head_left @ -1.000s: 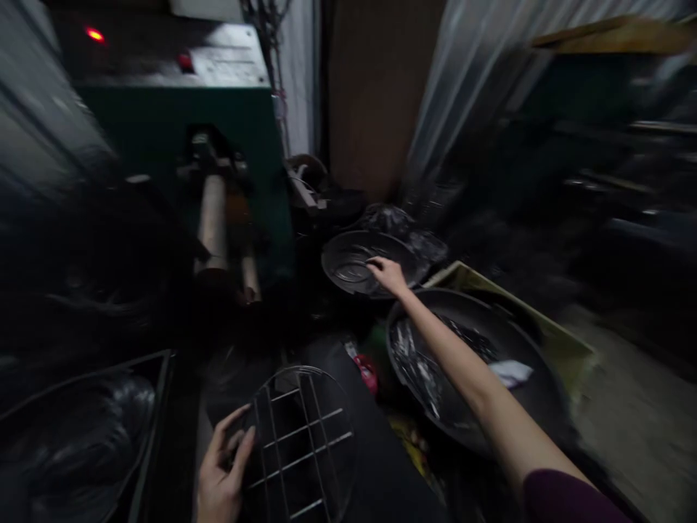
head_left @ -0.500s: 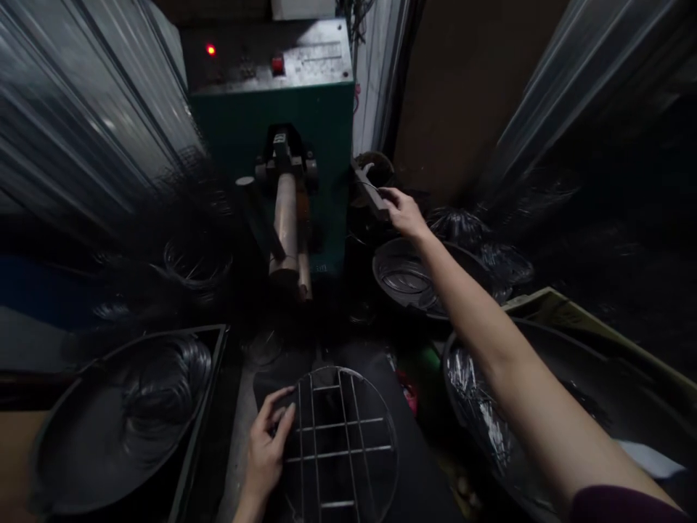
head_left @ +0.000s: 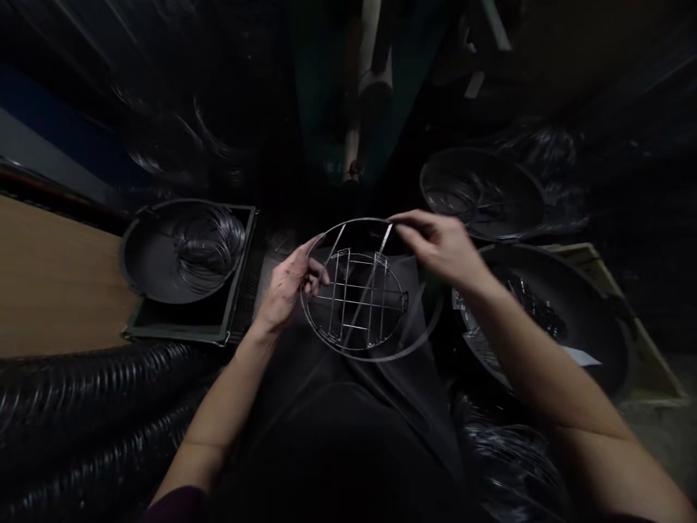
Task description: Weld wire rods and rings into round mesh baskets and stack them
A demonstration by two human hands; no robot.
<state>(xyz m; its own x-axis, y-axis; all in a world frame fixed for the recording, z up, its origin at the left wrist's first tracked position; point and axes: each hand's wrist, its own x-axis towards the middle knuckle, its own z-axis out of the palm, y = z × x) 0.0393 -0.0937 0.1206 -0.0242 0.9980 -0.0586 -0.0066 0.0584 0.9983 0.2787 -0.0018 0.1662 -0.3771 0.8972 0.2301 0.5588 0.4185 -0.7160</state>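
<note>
My left hand (head_left: pixel 288 287) grips the left edge of a round wire grid rack (head_left: pixel 356 301) held over my lap. My right hand (head_left: pixel 441 243) pinches a larger thin metal ring (head_left: pixel 381 356) at its top edge, and the ring lies around the rack. Both hands are closed on the metal. The rack has crossed wires inside a circular rim.
A dark round pan holding several wire rings (head_left: pixel 185 250) sits in a tray at the left beside a wooden board (head_left: pixel 49 283). Two more dark pans (head_left: pixel 482 192) (head_left: pixel 549 319) lie at the right. A green machine with a roller (head_left: pixel 364 94) stands ahead. Coiled black hose (head_left: pixel 92 428) is at lower left.
My right hand came back from the machine and now holds a large ring over the rack. The left hand lifted the rack. The camera tilted down.
</note>
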